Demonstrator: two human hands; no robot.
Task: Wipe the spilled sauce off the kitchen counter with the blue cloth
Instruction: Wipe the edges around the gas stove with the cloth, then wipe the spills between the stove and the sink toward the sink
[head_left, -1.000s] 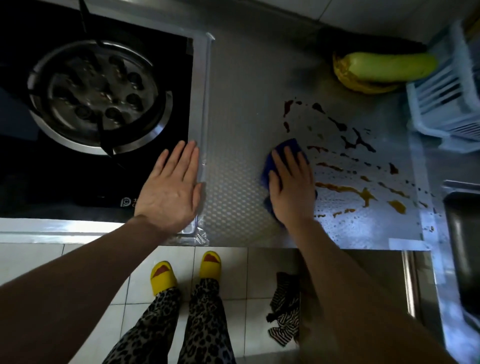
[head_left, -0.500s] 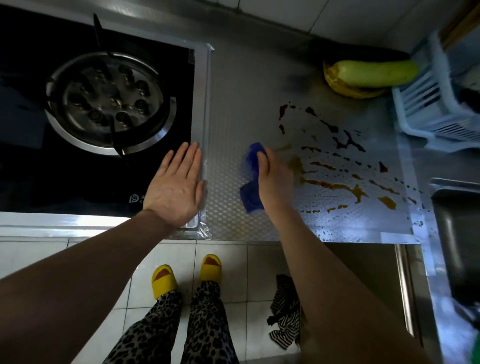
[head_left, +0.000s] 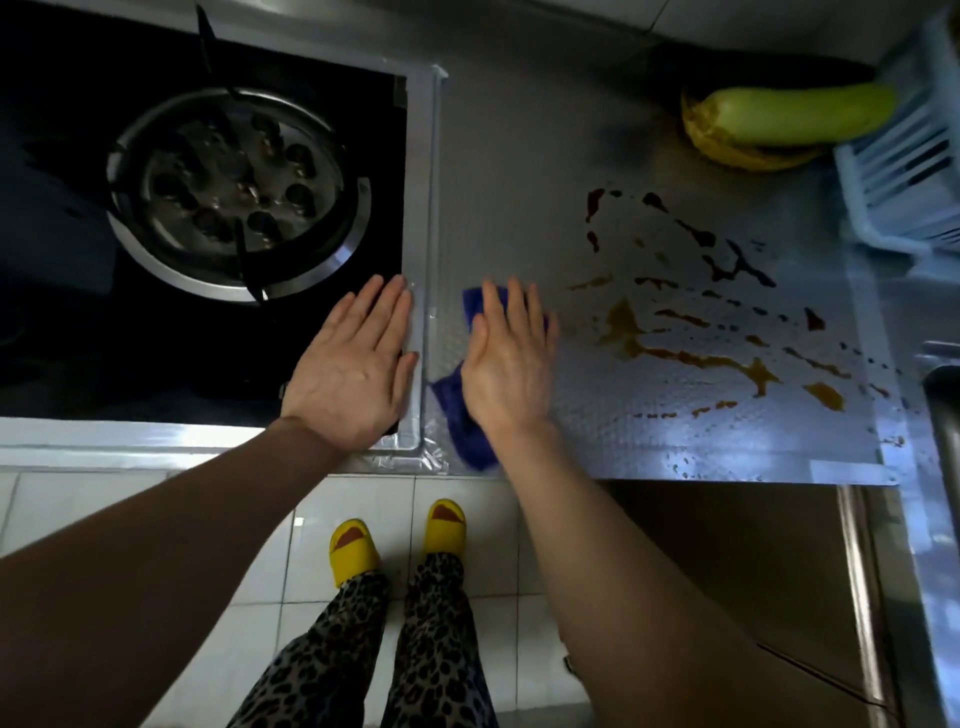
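Brown sauce (head_left: 696, 358) lies in streaks and drops across the textured metal counter (head_left: 519, 182), with darker blotches toward the back. My right hand (head_left: 506, 358) presses flat, fingers straight, on the blue cloth (head_left: 465, 431), which sticks out above its fingertips and below its wrist, left of the spill. My left hand (head_left: 353, 364) rests flat and open on the stove's front right corner, beside the cloth.
A black gas stove (head_left: 208, 218) with a round burner fills the left. A green gourd (head_left: 800, 117) on a yellow bag lies at the back right, next to a pale blue rack (head_left: 909, 161). A sink edge (head_left: 943, 395) shows at far right.
My right hand has dragged the cloth leftward out of the sauce, toward the stove and the counter's front edge, leaving smeared streaks behind. My left hand has stayed on the stove corner.
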